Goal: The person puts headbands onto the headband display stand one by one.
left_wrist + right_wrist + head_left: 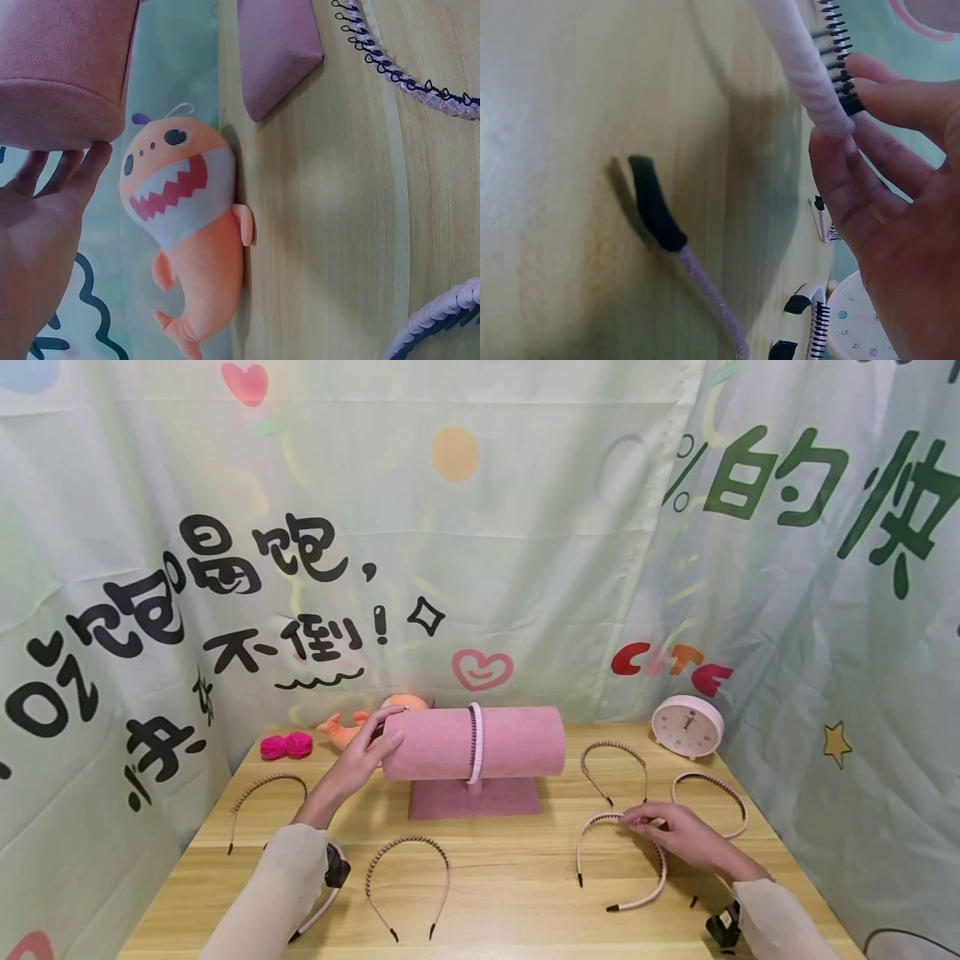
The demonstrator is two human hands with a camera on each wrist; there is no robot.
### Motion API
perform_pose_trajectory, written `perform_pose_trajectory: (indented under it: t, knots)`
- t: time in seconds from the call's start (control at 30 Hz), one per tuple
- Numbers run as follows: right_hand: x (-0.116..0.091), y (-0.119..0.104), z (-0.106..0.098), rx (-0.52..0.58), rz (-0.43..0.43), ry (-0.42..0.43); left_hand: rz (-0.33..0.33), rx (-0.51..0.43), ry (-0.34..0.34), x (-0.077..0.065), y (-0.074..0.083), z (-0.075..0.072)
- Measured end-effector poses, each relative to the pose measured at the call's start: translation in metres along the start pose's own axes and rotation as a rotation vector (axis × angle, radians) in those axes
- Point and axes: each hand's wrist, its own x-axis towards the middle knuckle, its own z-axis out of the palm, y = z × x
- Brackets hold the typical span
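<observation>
Clock read from mid-desk, twelve at the far side. Nearest, eight o'clock: a beaded headband, dark tips toward the wearer.

Three o'clock: right hand, thumb and fingertips pinched together on the held headband at its curve. Pale pinkish-white, wrapped in slanting turns, dark caps on both ends, open side toward the wearer. Cannot tell whether its tips touch the desk.

Further out, twelve o'clock: pink display roll on a pink foot, one white band with dark teeth already round its middle. Left hand at the roll's eleven o'clock end — fingers slightly apart, nearly straight, resting on it, not wrapped round.

Two o'clock, at the back: pale pink alarm clock. Ten o'clock: bright pink bundle. Toward eleven, an orange plush shark, partly behind hand and roll. Beyond everything, printed cloth.

Between views: left wrist gives the shark's red zigzag mouth and white muzzle, mostly hidden from the head camera. Right wrist shows the held band's row of dark teeth close up — and another band's dark-capped end on the desk.
</observation>
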Motion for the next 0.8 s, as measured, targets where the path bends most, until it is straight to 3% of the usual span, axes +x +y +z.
perform_pose_trajectory:
  t: [0.5, 0.8]
  knots:
    - [-0.0060, -0.0022, -0.0056, 0.253, 0.128, -0.119, -0.006, -0.015, -0.003, -0.0004, 0.0015, -0.0002]
    - [-0.0088, 0.0003, -0.0052, 0.312, 0.122, -0.086, 0.004, -0.011, 0.000, 0.0015, 0.0004, 0.0001]
